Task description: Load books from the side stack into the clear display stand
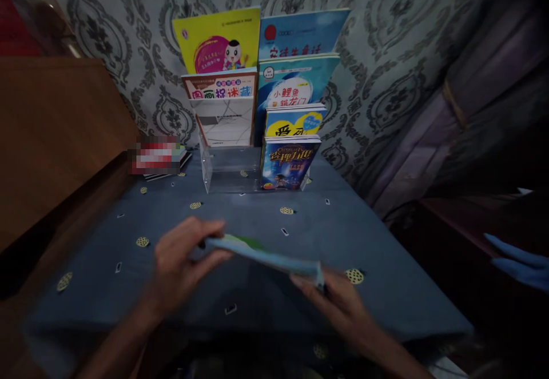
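Observation:
Over the front half of the table, a thin light-blue book [266, 256] is seen nearly edge-on, with a bit of green cover showing behind its edge. My left hand [182, 253] pinches its left end between thumb and fingers. At the other end, my right hand [332, 296] grips the lower corner. Beyond them stands a clear acrylic book rack [227, 164] with books in two columns. A dark blue book [289, 164] fills the front right slot, while the front left tier holds none. Behind on the left is a white book [227, 119].
A small pile of books [160, 159], partly blurred out, lies at the table's back left. The patterned blue tablecloth [184, 293] covers the table. A wooden panel [55, 139] stands left, a tied curtain [429, 122] right. Something blue [521, 262] shows at the right edge.

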The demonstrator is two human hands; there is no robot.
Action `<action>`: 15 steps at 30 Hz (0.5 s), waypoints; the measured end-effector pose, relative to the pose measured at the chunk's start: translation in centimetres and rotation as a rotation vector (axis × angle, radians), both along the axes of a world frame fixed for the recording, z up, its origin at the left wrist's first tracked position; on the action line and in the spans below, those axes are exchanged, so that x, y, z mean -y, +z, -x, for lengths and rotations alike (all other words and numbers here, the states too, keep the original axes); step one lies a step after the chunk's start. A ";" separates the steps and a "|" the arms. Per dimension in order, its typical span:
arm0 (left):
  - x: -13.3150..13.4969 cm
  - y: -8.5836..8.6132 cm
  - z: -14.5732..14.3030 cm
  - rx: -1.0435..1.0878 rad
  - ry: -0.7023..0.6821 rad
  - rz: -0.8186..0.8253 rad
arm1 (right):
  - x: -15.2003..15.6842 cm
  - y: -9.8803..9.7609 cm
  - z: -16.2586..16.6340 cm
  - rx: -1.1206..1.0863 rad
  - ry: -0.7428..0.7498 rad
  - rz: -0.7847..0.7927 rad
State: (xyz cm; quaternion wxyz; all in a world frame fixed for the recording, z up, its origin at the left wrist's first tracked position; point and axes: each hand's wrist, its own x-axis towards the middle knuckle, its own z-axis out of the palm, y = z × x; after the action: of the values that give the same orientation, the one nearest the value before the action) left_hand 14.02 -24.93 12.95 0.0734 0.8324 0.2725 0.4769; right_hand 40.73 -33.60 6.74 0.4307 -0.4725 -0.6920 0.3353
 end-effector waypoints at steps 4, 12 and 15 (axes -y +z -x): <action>-3.8 2.1 -1.5 0.215 0.169 0.011 | -2.8 1.7 1.5 -0.298 -0.118 0.135; -9.6 -8.0 -1.3 -0.191 0.218 0.249 | -9.5 -6.0 -0.2 0.166 -0.320 -0.067; -9.9 -12.5 -0.9 -0.354 0.221 0.322 | -9.6 -8.9 -1.3 0.469 -0.436 -0.157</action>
State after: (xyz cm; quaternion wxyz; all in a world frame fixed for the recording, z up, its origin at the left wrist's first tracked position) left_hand 14.88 -15.07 0.43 0.1036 0.8458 0.4426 0.2792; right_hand 42.00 -23.96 -2.19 0.3564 -0.6392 -0.6785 0.0628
